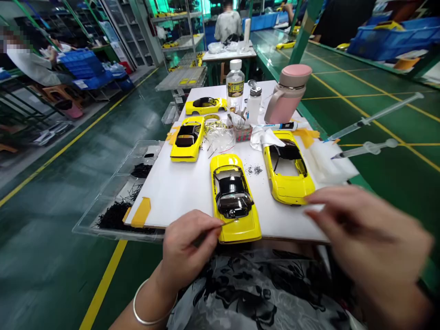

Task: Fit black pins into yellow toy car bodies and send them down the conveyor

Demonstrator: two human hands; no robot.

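Pinching thin rod (230, 222) with left grip (192, 243) over model car (235, 198); cannot tell for blurred right grip (376, 240); might scratch paint (242, 230) through slipping.

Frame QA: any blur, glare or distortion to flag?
Head view: right grip blurred, left grip clearer, though the thin tool it holds is too fine to identify. Head view: pale reflections on the dark glazing of the nearest yellow car shell. Head view: wide-angle stretch, with the pink bottle leaning outward and the floor at left smeared.
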